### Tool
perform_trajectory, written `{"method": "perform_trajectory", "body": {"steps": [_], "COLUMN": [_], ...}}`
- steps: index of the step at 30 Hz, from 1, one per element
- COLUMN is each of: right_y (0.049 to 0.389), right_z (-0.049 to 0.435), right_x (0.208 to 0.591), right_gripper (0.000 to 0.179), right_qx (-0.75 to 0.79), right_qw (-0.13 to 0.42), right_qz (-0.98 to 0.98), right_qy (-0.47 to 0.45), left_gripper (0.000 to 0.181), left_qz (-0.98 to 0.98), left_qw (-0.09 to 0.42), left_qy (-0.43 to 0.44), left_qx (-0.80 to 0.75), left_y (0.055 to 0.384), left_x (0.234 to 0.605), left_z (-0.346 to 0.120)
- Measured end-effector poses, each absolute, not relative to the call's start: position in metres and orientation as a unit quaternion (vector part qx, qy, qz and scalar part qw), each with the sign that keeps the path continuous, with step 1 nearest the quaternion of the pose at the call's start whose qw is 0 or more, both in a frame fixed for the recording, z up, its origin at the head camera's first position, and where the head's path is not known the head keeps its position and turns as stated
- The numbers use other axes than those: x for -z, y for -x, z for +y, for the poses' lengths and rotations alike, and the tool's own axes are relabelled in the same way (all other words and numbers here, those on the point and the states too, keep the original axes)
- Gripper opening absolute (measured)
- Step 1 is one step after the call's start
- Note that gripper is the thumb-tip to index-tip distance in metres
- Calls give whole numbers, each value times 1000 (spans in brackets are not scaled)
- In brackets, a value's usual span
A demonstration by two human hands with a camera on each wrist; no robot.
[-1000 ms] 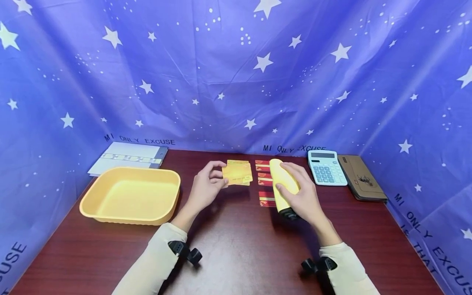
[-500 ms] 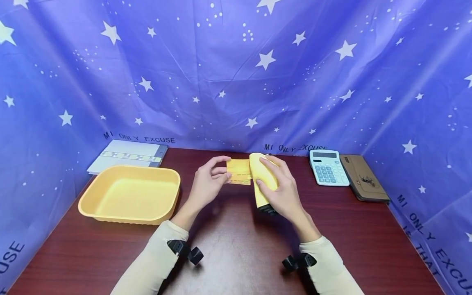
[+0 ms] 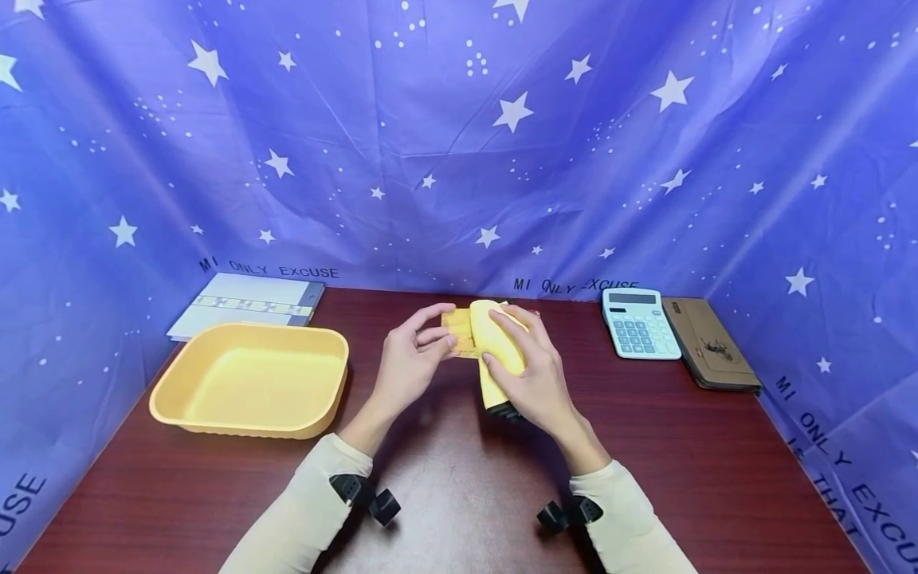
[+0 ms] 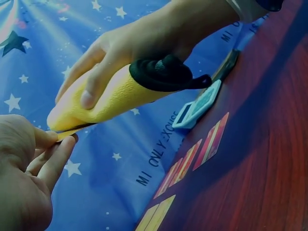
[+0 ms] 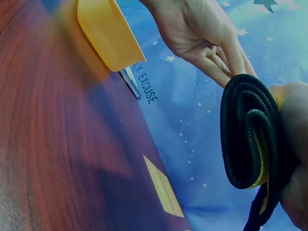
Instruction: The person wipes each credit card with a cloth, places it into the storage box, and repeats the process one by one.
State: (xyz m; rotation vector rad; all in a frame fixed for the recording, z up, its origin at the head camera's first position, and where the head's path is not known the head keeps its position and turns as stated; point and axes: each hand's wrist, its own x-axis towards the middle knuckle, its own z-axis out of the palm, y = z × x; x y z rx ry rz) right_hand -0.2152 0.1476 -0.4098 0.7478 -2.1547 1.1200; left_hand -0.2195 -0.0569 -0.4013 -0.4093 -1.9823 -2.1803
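Note:
My left hand [image 3: 409,355] pinches a yellow-gold card [image 3: 453,321] by its left edge, thumb against fingers, raised above the table. My right hand [image 3: 534,367] grips a rolled yellow cloth with black edging [image 3: 495,383], which covers the card's right part. In the left wrist view the cloth [image 4: 115,101] lies against the far end of the card. Below, several red cards with gold stripes [image 4: 211,139] lie in a row on the table, mostly hidden behind my right hand in the head view. Yellow cards [image 4: 156,214] lie beside them.
A yellow plastic basin [image 3: 251,426] stands on the left, with a white-and-grey notebook [image 3: 247,299] behind it. Back right, a light blue calculator [image 3: 641,327] lies next to a brown wallet [image 3: 710,343]. A starry blue curtain [image 3: 430,135] borders the dark red table [image 3: 445,494].
My right hand has brought the cloth leftward from above the red cards onto the card in my left hand, covering more of it. The left hand stays nearly in place, keeping its pinch.

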Motion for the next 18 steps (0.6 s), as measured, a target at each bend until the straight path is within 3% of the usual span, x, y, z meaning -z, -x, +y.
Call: {"method": "perform_trajectory", "body": {"steps": [18], "right_y": [204], "right_z": [137], "right_x": [405], "right_gripper": [61], "right_qx": [-391], "right_qw": [276], "right_qz": [-826], "right_qy": [-297], "left_gripper": [45], "left_qz": [-656], "left_qw": [80], "left_qy": [152], "left_qx": [735], "left_y": [214], "left_x": [399], "left_z": [-57]}}
